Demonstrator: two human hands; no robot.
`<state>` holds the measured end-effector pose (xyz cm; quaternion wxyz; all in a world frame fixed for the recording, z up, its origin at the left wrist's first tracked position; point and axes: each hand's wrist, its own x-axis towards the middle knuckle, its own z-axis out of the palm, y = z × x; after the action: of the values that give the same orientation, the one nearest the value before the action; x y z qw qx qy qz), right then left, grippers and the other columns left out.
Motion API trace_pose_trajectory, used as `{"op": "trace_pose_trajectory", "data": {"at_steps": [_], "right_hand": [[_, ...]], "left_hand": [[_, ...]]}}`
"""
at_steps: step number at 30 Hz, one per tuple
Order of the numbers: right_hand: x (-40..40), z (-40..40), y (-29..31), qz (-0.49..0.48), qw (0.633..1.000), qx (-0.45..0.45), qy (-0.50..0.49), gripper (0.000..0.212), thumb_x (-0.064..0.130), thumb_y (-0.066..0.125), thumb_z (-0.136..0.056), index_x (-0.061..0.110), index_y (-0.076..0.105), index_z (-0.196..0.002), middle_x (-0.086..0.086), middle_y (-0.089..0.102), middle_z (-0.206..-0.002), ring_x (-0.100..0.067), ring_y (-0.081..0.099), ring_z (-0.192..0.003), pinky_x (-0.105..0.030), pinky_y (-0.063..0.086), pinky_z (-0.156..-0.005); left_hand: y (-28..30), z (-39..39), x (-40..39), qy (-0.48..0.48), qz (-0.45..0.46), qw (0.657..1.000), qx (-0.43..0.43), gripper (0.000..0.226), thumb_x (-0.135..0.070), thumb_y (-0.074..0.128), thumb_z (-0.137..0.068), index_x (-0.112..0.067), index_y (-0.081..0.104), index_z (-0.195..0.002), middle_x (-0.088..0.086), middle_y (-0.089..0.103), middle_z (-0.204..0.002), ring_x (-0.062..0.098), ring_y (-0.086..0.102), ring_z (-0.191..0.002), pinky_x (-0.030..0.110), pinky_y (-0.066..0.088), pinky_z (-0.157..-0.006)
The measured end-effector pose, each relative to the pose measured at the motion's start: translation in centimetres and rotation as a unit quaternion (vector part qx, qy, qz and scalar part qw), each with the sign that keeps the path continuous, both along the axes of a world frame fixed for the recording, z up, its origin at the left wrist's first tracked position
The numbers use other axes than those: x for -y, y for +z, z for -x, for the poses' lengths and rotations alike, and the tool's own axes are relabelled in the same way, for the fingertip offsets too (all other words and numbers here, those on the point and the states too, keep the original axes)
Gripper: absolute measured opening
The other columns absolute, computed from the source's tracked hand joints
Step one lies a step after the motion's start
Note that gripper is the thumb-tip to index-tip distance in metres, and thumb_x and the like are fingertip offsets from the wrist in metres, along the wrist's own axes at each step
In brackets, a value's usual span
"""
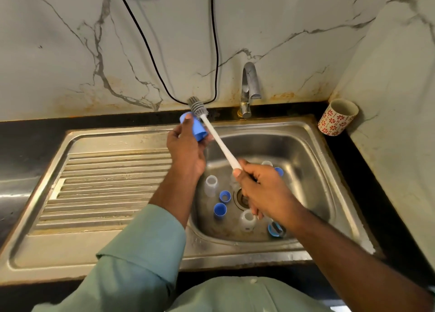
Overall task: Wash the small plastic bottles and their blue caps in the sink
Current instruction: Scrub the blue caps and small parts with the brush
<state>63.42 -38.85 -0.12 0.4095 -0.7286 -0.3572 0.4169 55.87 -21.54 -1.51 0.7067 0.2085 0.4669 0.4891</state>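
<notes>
Just above the centre of the frame, the left hand [186,151] is gripping a blue cap [196,126], fingers wrapped round it, holding it over the left edge of the sink [306,146] basin. The right hand [261,189], right of centre, is closing round the lower end of a bottle brush [219,142], whose white handle is slanting up and to the left; the grey bristle head is sitting just beside the cap's upper end, and whether it is touching the cap cannot be told. Down in the basin, in the lower centre of the frame, a clear small bottle [211,185] is lying left of the drain [242,197], with two loose blue caps [222,203] just below and right of it. Another clear bottle [247,221] is resting below the drain, and one more blue cap [275,230] is lying to its right, partly hidden by the right forearm. A further bottle and blue cap are showing just behind the right hand, too hidden to describe. The tap [249,88] is standing at the back of the sink, upper centre, and a patterned cup [337,117] is sitting on the dark tabletop [353,170] at the right edge.
</notes>
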Motion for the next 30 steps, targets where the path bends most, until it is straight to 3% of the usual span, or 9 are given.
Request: {"op": "trace_pose_trajectory", "data": {"at_steps": [2, 5, 8, 10, 13, 17, 21, 27, 30], "right_hand": [[0.3, 0.2, 0.0, 0.008, 1.000, 0.002, 0.025, 0.015, 0.037, 0.049, -0.100, 0.032, 0.063, -0.102, 0.005, 0.055, -0.060, -0.018, 0.048, -0.041, -0.028, 0.042, -0.040], [0.1, 0.2, 0.2, -0.015, 1.000, -0.003, 0.005, 0.015, 0.037, 0.049, -0.100, 0.036, 0.061, -0.109, 0.000, 0.055, -0.063, -0.018, 0.048, -0.041, -0.028, 0.042, -0.041], [0.1, 0.2, 0.4, -0.017, 1.000, 0.003, 0.014, 0.017, 0.037, 0.048, -0.100, 0.036, 0.061, -0.110, 0.000, 0.053, -0.061, -0.017, 0.048, -0.042, -0.028, 0.041, -0.040], [0.7, 0.3, 0.3, -0.004, 1.000, -0.002, 0.016, 0.014, 0.038, 0.048, -0.100, 0.037, 0.062, -0.101, 0.002, 0.054, -0.062, -0.017, 0.048, -0.043, -0.028, 0.043, -0.040], [0.3, 0.3, 0.0, -0.012, 1.000, -0.014, -0.010, 0.013, 0.038, 0.048, -0.100, 0.038, 0.060, -0.097, -0.001, 0.054, -0.063, -0.018, 0.047, -0.044, -0.027, 0.042, -0.040], [0.5, 0.3, -0.3, 0.006, 1.000, 0.008, 0.013, 0.014, 0.037, 0.048, -0.101, 0.036, 0.061, -0.098, 0.005, 0.054, -0.061, -0.017, 0.048, -0.042, -0.028, 0.043, -0.041], [0.3, 0.1, -0.5, 0.000, 0.999, -0.005, -0.039, 0.023, 0.036, 0.048, -0.101, 0.032, 0.062, -0.118, 0.004, 0.055, -0.060, -0.019, 0.050, -0.041, -0.027, 0.042, -0.039], [1.8, 0.4, -0.9, 0.024, 1.000, 0.015, -0.003, 0.023, 0.033, 0.048, -0.101, 0.020, 0.064, -0.112, 0.008, 0.056, -0.053, -0.018, 0.048, -0.037, -0.026, 0.041, -0.036], [1.0, 0.4, -0.8, 0.019, 0.999, 0.000, -0.032, 0.020, 0.033, 0.049, -0.101, 0.027, 0.064, -0.112, 0.006, 0.054, -0.057, -0.019, 0.048, -0.039, -0.029, 0.042, -0.040]], "left_hand": [[0.4, 0.3, -0.8, 0.022, 0.012, 0.999, 0.026, 0.031, -0.026, 0.067, -0.093, -0.008, 0.057, -0.116, 0.015, 0.065, -0.114, 0.024, 0.069, -0.093, 0.039, 0.061, -0.079], [-0.2, -0.2, -0.4, -0.053, -0.003, 0.999, -0.011, 0.039, -0.034, 0.065, -0.095, -0.007, 0.059, -0.122, 0.012, 0.067, -0.107, 0.019, 0.066, -0.086, 0.028, 0.058, -0.068], [0.2, 0.1, -1.4, -0.028, -0.011, 0.999, 0.029, 0.046, -0.037, 0.068, -0.091, -0.008, 0.055, -0.125, 0.012, 0.066, -0.112, 0.020, 0.068, -0.090, 0.032, 0.060, -0.076], [1.0, 0.8, -2.6, -0.012, -0.033, 0.999, 0.030, 0.054, -0.034, 0.073, -0.086, -0.009, 0.051, -0.128, 0.014, 0.064, -0.119, 0.025, 0.071, -0.096, 0.035, 0.061, -0.077], [0.9, 0.3, -1.8, -0.047, -0.042, 0.998, 0.020, 0.058, -0.022, 0.076, -0.084, -0.003, 0.049, -0.131, 0.019, 0.064, -0.122, 0.023, 0.072, -0.090, 0.033, 0.059, -0.072], [0.7, 0.7, -1.9, -0.007, -0.003, 0.997, 0.075, 0.040, -0.025, 0.071, -0.090, -0.004, 0.057, -0.120, 0.020, 0.065, -0.121, 0.029, 0.071, -0.096, 0.038, 0.061, -0.075], [-0.5, 0.1, -0.1, -0.099, -0.009, 0.995, 0.002, 0.042, -0.030, 0.072, -0.089, -0.007, 0.059, -0.121, 0.018, 0.063, -0.119, 0.032, 0.066, -0.103, 0.040, 0.060, -0.072], [-0.1, 0.5, -1.5, -0.044, 0.011, 0.999, 0.012, 0.021, -0.038, 0.059, -0.097, -0.018, 0.058, -0.104, 0.006, 0.063, -0.095, 0.019, 0.059, -0.082, 0.027, 0.045, -0.059], [0.1, -0.6, -0.6, -0.061, 0.012, 0.998, -0.018, 0.024, -0.044, 0.056, -0.098, -0.021, 0.058, -0.101, 0.004, 0.061, -0.093, 0.017, 0.056, -0.082, 0.027, 0.042, -0.062]]}}
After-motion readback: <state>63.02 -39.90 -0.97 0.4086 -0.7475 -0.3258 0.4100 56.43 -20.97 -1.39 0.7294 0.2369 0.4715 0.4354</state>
